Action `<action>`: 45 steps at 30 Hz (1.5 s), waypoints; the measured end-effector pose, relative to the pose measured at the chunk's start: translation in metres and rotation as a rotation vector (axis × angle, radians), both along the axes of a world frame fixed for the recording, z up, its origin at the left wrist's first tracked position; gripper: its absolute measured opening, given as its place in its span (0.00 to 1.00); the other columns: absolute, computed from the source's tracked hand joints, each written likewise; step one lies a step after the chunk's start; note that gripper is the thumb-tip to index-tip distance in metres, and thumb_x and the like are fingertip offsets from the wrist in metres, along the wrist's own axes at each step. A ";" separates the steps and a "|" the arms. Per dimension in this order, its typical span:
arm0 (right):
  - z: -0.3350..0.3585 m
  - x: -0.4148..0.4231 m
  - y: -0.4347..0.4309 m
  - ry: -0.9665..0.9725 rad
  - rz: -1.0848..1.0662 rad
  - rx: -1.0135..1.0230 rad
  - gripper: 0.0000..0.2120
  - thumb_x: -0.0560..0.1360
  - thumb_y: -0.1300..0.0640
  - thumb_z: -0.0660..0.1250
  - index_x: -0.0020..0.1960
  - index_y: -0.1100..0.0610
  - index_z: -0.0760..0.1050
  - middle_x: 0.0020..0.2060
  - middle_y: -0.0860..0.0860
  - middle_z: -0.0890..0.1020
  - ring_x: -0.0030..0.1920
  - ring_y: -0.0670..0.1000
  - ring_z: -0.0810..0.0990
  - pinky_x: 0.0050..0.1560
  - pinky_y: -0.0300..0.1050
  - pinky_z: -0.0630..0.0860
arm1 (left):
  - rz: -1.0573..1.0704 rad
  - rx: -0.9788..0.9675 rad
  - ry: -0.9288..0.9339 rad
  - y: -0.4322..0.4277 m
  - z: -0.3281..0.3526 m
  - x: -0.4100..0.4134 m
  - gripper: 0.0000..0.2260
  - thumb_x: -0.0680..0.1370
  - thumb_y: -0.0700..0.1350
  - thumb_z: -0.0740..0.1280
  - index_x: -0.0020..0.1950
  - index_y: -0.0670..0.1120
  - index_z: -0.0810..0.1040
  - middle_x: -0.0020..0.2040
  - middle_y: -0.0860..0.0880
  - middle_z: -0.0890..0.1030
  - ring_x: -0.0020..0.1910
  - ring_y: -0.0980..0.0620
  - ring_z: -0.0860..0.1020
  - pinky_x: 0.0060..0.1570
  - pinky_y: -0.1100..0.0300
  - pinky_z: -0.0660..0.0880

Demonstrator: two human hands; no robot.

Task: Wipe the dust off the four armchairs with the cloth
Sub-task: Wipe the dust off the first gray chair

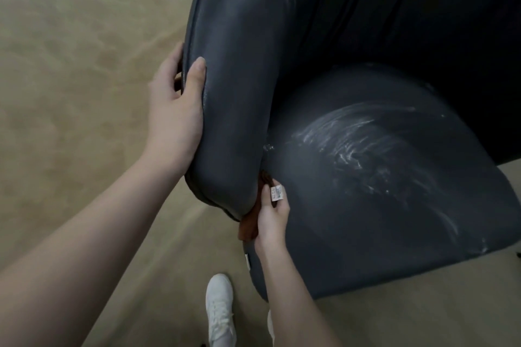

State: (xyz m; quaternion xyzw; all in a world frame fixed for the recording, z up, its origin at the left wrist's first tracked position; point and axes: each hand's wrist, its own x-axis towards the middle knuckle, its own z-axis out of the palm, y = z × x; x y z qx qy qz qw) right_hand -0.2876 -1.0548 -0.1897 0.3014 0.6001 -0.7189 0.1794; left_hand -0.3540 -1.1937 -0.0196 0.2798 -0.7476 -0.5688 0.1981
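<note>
Risk: cloth [249, 227], gripped by R hand [272, 220], jams betw arm [234, 93] & seat [380, 228] while L hand [174, 110] clamps arm rim; dust [352, 144] gets missed

Your left hand [174, 110] grips the armrest [239, 79] of the dark armchair [366, 22], thumb on top. Your right hand [272, 220] holds the brown cloth [249, 227] in the gap between armrest and seat [366, 220]. White dust streaks [352, 141] cross the seat.

I'm viewing through one head camera, looking steeply down, sitting close over the armchair [366, 205] and floor [70, 93].
</note>
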 end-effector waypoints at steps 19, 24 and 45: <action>0.155 0.001 -0.034 0.736 0.071 0.322 0.09 0.77 0.62 0.65 0.56 0.54 0.78 0.53 0.50 0.79 0.56 0.43 0.78 0.58 0.34 0.72 | -0.063 0.334 -0.014 -0.006 0.006 0.058 0.18 0.82 0.38 0.63 0.72 0.47 0.72 0.67 0.53 0.78 0.66 0.58 0.75 0.69 0.52 0.71; 0.158 0.008 -0.036 0.856 0.200 0.394 0.09 0.77 0.67 0.66 0.56 0.62 0.80 0.53 0.52 0.80 0.56 0.47 0.78 0.60 0.40 0.73 | -0.077 0.346 -0.023 -0.006 0.007 0.065 0.18 0.81 0.36 0.64 0.71 0.44 0.73 0.65 0.50 0.79 0.65 0.55 0.76 0.68 0.52 0.72; 0.172 0.001 0.035 0.649 0.574 0.309 0.10 0.78 0.62 0.67 0.57 0.53 0.79 0.53 0.46 0.83 0.56 0.47 0.80 0.59 0.46 0.77 | 0.034 0.340 -0.049 0.012 0.012 0.080 0.11 0.80 0.39 0.66 0.61 0.51 0.77 0.58 0.51 0.81 0.54 0.58 0.79 0.54 0.65 0.77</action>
